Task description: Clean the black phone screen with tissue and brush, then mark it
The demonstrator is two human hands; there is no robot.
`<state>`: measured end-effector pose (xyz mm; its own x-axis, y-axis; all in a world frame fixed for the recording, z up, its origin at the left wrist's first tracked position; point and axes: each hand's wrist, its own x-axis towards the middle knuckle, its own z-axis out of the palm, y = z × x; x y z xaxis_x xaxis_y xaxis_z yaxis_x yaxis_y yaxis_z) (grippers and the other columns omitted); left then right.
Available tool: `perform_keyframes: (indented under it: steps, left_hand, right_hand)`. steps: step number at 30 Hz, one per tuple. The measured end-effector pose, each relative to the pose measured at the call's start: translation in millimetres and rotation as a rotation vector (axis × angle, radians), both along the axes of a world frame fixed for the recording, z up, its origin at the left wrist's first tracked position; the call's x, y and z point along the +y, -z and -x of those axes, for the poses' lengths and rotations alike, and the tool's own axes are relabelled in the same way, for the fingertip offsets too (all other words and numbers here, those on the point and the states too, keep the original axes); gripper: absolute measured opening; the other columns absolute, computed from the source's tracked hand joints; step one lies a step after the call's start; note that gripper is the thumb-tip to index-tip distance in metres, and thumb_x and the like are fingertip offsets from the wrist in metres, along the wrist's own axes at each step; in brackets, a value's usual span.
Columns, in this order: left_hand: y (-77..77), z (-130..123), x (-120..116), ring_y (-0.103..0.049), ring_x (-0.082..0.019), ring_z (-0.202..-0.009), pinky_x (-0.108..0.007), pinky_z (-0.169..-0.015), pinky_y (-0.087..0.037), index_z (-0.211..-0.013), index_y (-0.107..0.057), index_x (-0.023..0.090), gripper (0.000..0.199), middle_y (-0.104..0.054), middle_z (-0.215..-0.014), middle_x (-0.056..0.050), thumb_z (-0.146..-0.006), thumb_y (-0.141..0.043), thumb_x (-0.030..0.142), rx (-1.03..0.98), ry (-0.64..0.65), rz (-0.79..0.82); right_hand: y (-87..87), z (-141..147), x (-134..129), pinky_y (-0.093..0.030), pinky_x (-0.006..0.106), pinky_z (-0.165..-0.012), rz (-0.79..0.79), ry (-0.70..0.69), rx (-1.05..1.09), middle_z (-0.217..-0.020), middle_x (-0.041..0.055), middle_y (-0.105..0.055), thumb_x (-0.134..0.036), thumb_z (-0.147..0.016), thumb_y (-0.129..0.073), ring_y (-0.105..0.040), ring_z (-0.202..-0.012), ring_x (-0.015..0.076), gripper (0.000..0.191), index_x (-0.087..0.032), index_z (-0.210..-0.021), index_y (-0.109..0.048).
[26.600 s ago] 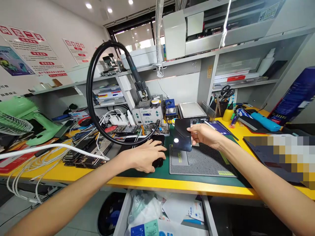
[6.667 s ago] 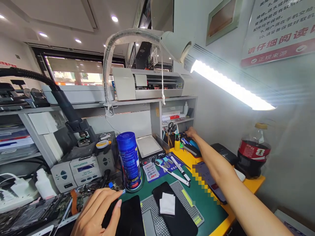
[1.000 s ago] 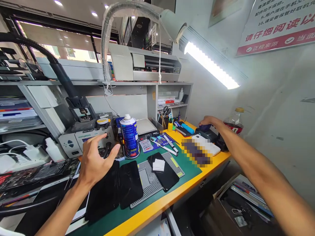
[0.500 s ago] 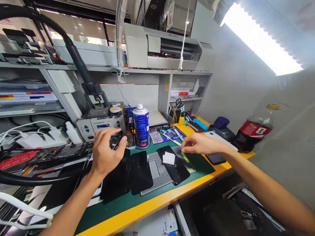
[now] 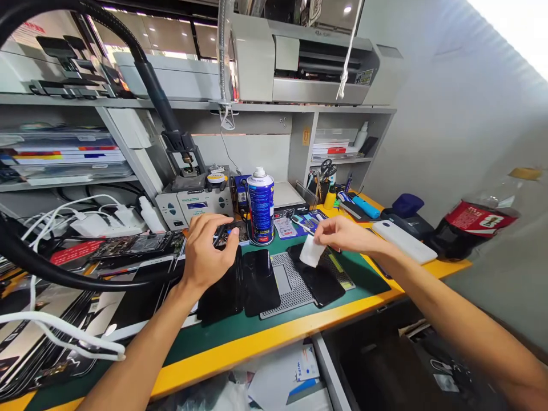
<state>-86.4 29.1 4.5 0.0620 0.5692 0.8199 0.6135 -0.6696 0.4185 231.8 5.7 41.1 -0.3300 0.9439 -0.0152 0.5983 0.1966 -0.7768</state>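
My right hand [image 5: 340,234] pinches a small folded white wipe [image 5: 311,252] at its upper edge. The wipe hangs over a black smartphone [image 5: 323,285], which lies on a perforated grey metal plate [image 5: 295,299] on the green mat [image 5: 359,277]. My left hand [image 5: 209,248] hovers above the phones at left, its thumb and fingers curved and apart with a gap between them. Below and right of it lies a second black phone [image 5: 260,282], beside more black phones or screens [image 5: 222,299]. A blue spray can [image 5: 261,208] stands upright just behind, between my hands.
Behind the left hand is a hot-air station [image 5: 197,205]. Loose circuit boards [image 5: 145,245] and white cables crowd the left side. A cola bottle [image 5: 475,222] and white phone [image 5: 405,240] sit at right. Below the yellow edge [image 5: 257,363], a drawer [image 5: 329,371] is pulled out.
My right hand has taken hold of the wipe and lifted it off the phone. The left hand keeps its curved, open shape. The camera view has shifted.
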Motion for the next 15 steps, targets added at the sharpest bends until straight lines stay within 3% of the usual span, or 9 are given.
perform_keyframes:
  steps: [3, 6, 11, 15]
  left_hand:
    - [0.6, -6, -7, -0.058, -0.025, -0.097, -0.044, -0.098, -0.043, -0.089, -0.067, 0.021, 0.014, -0.066, -0.094, -0.006, -0.076, -0.068, 0.027, -0.065, 0.121, 0.187]
    - [-4.5, -22, -16, -0.060, -0.022, -0.086, -0.040, -0.089, -0.048, -0.087, -0.069, 0.020, 0.014, -0.067, -0.087, -0.005, -0.079, -0.066, 0.031, -0.070, 0.235, 0.365]
    - [-28.8, -58, -24, -0.065, -0.021, -0.083, -0.031, -0.062, -0.054, -0.109, -0.066, 0.017, 0.037, -0.069, -0.100, -0.009, -0.079, -0.067, 0.038, -0.113, 0.542, 0.837]
    - [-35.6, -74, -21, -0.061, -0.018, -0.080, -0.025, -0.054, -0.051, -0.100, -0.068, 0.012, 0.034, -0.067, -0.093, -0.009, -0.079, -0.068, 0.038, -0.168, 0.709, 1.108]
  right_hand:
    - [-6.1, -5, 18, -0.038, 0.023, -0.047, 0.083, 0.002, 0.206, -0.061, -0.0028, -0.053, -0.028, -0.076, -0.057, -0.048, -0.049, 0.0100, 0.012, -0.019, -0.068, -0.056]
    - [-9.7, 4, 29, -0.037, 0.022, -0.043, 0.210, -0.093, 0.339, -0.058, -0.0021, -0.054, -0.026, -0.072, -0.057, -0.052, -0.050, 0.0116, 0.008, -0.019, -0.068, -0.055]
    - [-14.0, 30, 38, -0.035, 0.020, -0.040, 0.385, -0.317, 0.439, -0.057, -0.0008, -0.059, -0.025, -0.070, -0.067, -0.055, -0.049, 0.0118, 0.012, -0.016, -0.074, -0.061]
    - [-5.2, 34, 40, -0.034, 0.018, -0.039, 0.429, -0.413, 0.476, -0.053, -0.0015, -0.058, -0.029, -0.075, -0.069, -0.051, -0.046, 0.0095, 0.016, -0.014, -0.077, -0.063]
